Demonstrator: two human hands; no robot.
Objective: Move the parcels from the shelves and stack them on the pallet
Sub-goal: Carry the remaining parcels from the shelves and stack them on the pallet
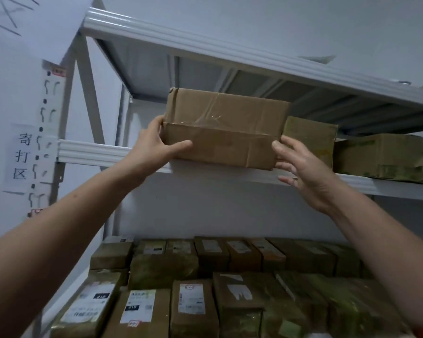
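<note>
So the cardboard parcel (226, 129) is right at the front edge of the upper shelf (91, 152), its lower edge overlapping the front beam, with a greenish box (310, 137) just beside it on the right. The person's left hand (154, 145) has the left end properly grasped, thumb laid across the front face and fingers wrapped round the side. The right hand (303, 167) is spread with fairly straight fingers at the right end. It looks like the fingertips are just touching that corner, but I can't swear there's real contact. Handling-wise, I'd guess it's on the light side, plain corrugated board, stiff enough but creased and a bit dented, so no need to squeeze hard. The clear tape (213, 118) across the front looks glossy and slippy, so I'd say palms on the bare cardboard ends, then a hand under the bottom once it clears the shelf, since it's up high. No label shows on the face we can see. The paper sign (22, 154) on the left wall reads 寄打区, top to bottom. The parcels on the lower shelf (193, 303) carry white shipping labels, a couple with a black tag that might say "010", but the rest is too blurry to read.
</note>
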